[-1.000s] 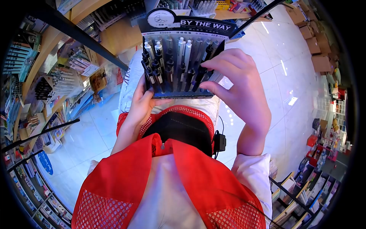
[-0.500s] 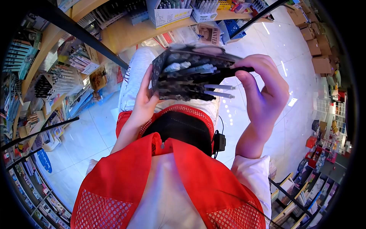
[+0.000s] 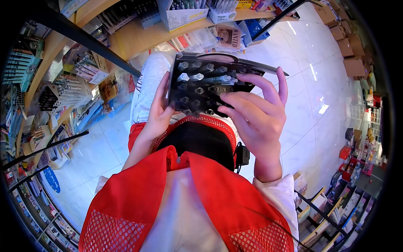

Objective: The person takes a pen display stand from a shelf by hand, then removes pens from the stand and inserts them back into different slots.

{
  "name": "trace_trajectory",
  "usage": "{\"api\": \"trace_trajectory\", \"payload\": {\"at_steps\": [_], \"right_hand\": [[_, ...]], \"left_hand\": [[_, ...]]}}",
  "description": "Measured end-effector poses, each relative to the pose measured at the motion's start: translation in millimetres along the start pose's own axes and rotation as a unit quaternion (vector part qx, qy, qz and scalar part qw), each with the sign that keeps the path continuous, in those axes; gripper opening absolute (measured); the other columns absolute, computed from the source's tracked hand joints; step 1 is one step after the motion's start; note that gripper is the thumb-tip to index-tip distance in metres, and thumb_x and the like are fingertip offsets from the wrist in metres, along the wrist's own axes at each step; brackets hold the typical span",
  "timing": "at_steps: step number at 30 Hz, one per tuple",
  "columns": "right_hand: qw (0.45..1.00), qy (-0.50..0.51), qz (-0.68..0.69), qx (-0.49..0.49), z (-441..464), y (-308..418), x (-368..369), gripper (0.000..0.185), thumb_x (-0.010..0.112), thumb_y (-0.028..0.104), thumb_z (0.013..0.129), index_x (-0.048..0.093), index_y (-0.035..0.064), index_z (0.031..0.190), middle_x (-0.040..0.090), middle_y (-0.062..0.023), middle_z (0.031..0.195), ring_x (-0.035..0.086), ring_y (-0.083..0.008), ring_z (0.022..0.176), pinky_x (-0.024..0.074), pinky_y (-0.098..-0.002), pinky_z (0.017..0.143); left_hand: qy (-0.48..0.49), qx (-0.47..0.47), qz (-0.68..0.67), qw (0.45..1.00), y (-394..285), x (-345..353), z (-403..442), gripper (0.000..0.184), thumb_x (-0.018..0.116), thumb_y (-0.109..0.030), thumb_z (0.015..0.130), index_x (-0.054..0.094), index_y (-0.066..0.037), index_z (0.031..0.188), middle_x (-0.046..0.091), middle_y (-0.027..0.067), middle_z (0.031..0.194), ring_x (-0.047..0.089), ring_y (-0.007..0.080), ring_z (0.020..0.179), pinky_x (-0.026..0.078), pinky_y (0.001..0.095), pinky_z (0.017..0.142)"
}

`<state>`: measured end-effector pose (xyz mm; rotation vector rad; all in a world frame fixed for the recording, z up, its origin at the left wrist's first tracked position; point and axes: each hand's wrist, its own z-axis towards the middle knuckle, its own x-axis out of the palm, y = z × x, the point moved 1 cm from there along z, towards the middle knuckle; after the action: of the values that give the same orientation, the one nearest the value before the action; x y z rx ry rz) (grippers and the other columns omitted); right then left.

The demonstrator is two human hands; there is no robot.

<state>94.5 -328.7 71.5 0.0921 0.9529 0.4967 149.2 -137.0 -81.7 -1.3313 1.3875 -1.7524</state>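
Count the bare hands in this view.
2: the left hand holds the left side of the pen box; the right hand is at its right side. Some fingers are partly hidden.

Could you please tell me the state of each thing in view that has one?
Black box: open-topped, top facing the camera.
Pens: set in the black box, ends showing.
Left hand: holding the box's side.
Right hand: fingers bent at the pens; grip unclear.
Red vest: open at the neck.
White box: open, holding pens.

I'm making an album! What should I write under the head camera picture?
Left hand holds a dark box of writing tools; right hand reaches among them.
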Motion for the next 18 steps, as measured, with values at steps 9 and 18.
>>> {"api": "trace_trajectory", "payload": {"at_steps": [9, 18], "right_hand": [[0.999, -0.039, -0.019, 0.026, -3, -10, 11, 0.018, 0.077, 0.015, 0.064, 0.068, 0.0135, 0.079, 0.066, 0.0026, 0.072, 0.060, -0.0222, 0.093, 0.0210, -0.0505, 0.105], [0.996, -0.070, -0.002, 0.064, -1, -15, 16, 0.016, 0.076, 0.015, 0.067, 0.068, 0.0129, 0.080, 0.066, 0.0023, 0.073, 0.058, -0.0216, 0.090, 0.0293, -0.0473, 0.098]], "left_hand": [[-0.009, -0.011, -0.032, 0.999, 0, -3, 0, 0.059, 0.040, 0.007, 0.089, 0.019, -0.006, 0.143, 0.041, 0.0104, 0.135, 0.047, 0.0186, 0.119, 0.042, 0.0311, 0.095], [-0.002, -0.055, -0.048, 0.997, 1, -11, -1, 0.070, 0.033, 0.018, 0.081, 0.014, -0.004, 0.145, 0.028, 0.0130, 0.144, 0.039, 0.0208, 0.127, 0.035, 0.0316, 0.102]]}}
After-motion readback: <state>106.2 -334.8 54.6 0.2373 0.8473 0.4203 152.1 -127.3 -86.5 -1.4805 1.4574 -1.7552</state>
